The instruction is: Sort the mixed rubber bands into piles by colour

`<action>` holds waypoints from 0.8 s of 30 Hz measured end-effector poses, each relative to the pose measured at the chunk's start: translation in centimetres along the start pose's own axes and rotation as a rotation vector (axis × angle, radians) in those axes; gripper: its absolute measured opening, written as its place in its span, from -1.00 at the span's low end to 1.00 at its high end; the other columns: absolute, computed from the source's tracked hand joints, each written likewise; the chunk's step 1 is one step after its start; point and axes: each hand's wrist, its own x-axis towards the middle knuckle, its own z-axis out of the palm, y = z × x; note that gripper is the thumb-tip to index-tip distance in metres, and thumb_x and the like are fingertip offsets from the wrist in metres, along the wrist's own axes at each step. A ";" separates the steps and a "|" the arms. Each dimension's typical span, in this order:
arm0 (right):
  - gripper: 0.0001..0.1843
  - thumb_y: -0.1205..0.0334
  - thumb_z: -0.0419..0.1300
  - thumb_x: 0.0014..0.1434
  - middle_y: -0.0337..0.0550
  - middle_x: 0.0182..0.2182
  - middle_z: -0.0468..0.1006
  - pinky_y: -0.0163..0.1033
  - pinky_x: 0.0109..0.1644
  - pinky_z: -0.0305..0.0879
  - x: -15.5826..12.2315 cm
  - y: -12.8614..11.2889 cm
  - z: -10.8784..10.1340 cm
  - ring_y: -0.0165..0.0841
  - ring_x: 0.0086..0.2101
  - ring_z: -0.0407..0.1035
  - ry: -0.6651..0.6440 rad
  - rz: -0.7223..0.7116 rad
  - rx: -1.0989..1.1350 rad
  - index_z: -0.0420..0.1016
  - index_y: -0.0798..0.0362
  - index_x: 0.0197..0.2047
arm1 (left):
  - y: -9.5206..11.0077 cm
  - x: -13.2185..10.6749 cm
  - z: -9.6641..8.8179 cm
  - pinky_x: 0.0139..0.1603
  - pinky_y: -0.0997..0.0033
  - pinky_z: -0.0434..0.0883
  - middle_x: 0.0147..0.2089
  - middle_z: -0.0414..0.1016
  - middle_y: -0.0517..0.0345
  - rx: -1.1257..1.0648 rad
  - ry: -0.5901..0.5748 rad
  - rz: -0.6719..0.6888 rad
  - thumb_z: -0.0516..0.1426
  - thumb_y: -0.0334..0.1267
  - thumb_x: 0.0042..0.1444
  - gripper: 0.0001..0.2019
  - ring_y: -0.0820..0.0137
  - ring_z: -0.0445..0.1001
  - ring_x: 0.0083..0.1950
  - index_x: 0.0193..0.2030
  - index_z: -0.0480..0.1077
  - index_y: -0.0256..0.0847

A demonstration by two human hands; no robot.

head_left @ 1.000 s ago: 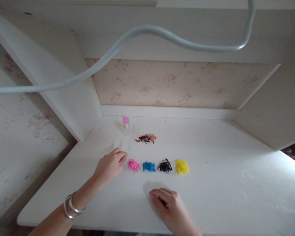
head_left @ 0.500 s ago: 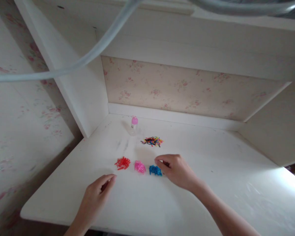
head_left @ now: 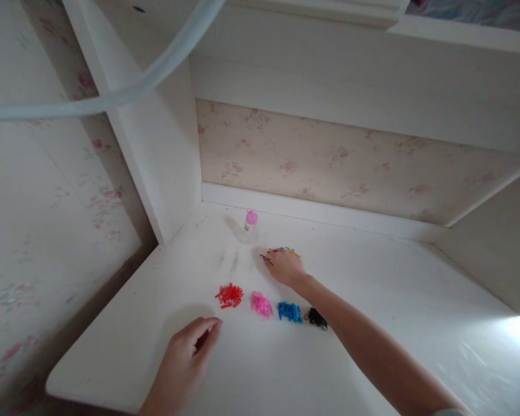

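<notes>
My right hand (head_left: pixel 285 267) reaches palm down over a mixed pile of small coloured bands (head_left: pixel 291 250), which look like little rubber bands. It covers most of that pile, and its fingertips are hidden. In front lies a row of sorted heaps: red bands (head_left: pixel 230 295), pink bands (head_left: pixel 261 304), blue bands (head_left: pixel 290 312) and black bands (head_left: pixel 316 318). The right forearm passes over the edge of the black heap. Left of the row and nearer to me, my left hand (head_left: pixel 190 352) is closed, thumb against fingers, close to the red heap. Whether anything is inside it cannot be made out.
A small clear bottle with a pink lid (head_left: pixel 251 218) stands behind the mixed pile. All this is on a white desk (head_left: pixel 112 341) with side panels and an overhead shelf (head_left: pixel 329 75). A pale cable (head_left: pixel 147 81) hangs across the upper left.
My right hand has moved from above the blue heap back to the mixed pile. The black heap, hidden before, now shows. My left hand stays closed near the red heap; the view has shifted slightly.
</notes>
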 end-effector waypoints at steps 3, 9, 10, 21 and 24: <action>-0.58 0.11 -0.12 0.25 0.05 -0.14 0.54 -0.08 -0.09 0.26 0.6 -0.1 0.4 -0.14 -0.11 0.40 -0.022 0.013 -0.015 0.51 0.06 -0.11 | 0.2 0.0 -0.1 -0.36 0.60 0.39 -0.36 0.53 0.21 -0.014 -0.023 -0.012 0.01 -0.15 0.20 -0.75 0.46 0.46 -0.38 -0.15 0.48 -0.13; -0.54 0.13 -0.17 0.27 0.12 -0.14 0.53 -0.05 -0.11 0.26 1.3 -0.4 0.5 -0.11 -0.11 0.40 -0.033 0.027 -0.020 0.51 0.12 -0.11 | 0.3 0.0 0.0 -0.40 0.60 0.36 -0.41 0.49 0.23 -0.015 -0.034 -0.011 0.00 -0.15 0.21 -0.75 0.48 0.42 -0.42 -0.18 0.48 -0.14; -0.54 0.14 -0.17 0.27 0.12 -0.15 0.53 -0.06 -0.11 0.27 1.3 -0.3 0.5 -0.12 -0.12 0.40 -0.031 0.025 -0.017 0.51 0.12 -0.12 | 0.3 0.0 0.0 -0.40 0.60 0.35 -0.40 0.49 0.23 -0.014 -0.038 -0.013 0.00 -0.15 0.21 -0.75 0.48 0.42 -0.42 -0.18 0.47 -0.14; -0.58 0.14 -0.17 0.30 -0.11 -0.18 0.56 -0.27 -0.17 0.20 -1.0 0.2 -1.5 -0.29 -0.17 0.41 0.006 -0.139 0.076 0.52 0.00 -0.16 | 0.3 0.0 -0.1 -0.31 0.54 0.39 -0.36 0.50 0.18 0.021 -0.057 -0.010 -0.03 -0.12 0.23 -0.72 0.44 0.44 -0.38 -0.19 0.46 -0.14; -0.64 0.16 -0.10 0.28 -0.20 -0.20 0.57 -0.36 -0.20 0.16 -2.2 -1.0 -2.0 -0.37 -0.19 0.41 -0.001 -0.249 0.119 0.53 -0.03 -0.19 | 0.3 0.1 0.0 -0.30 0.53 0.38 -0.36 0.51 0.18 0.030 -0.058 -0.013 -0.02 -0.12 0.22 -0.73 0.44 0.44 -0.37 -0.18 0.47 -0.14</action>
